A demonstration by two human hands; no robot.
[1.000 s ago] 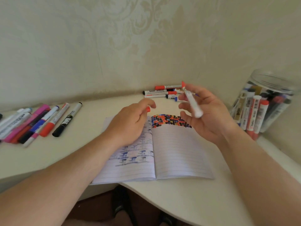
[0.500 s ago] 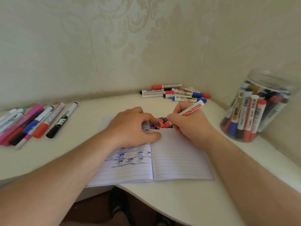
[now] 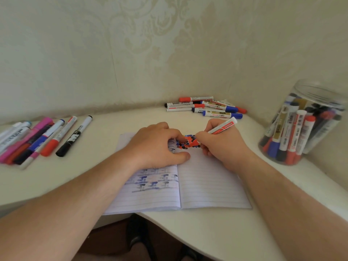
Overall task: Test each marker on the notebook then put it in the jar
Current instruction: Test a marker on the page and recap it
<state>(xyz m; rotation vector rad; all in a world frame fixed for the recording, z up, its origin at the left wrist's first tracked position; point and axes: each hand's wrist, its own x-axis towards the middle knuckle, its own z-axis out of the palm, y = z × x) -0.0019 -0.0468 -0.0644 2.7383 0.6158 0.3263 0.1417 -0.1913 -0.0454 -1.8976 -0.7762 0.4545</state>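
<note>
Head view: to test well, press the red marker (image 3: pixel 221 127) tip lightly on the notebook (image 3: pixel 211 183) and make 1 short mark. The right hand (image 3: pixel 222 147) pinches the marker. The left hand (image 3: pixel 156 146), fingers curled, presses the page flat. The jar (image 3: pixel 301 125) stands on the surface (image 3: pixel 105 132), off to the right.

the notebook (image 3: pixel 207 183) at centre is thin matt paper with faint ruled lines, ink bleeding through its left page. the marker (image 3: pixel 223 127) above it is smooth white plastic with a slight sheen. the jar (image 3: pixel 320 95) at right is clear, glossy plastic. the table (image 3: pixel 197 232) is smooth, matt cream. the wall (image 3: pixel 169 44) across the top carries matt embossed wallpaper.
</note>
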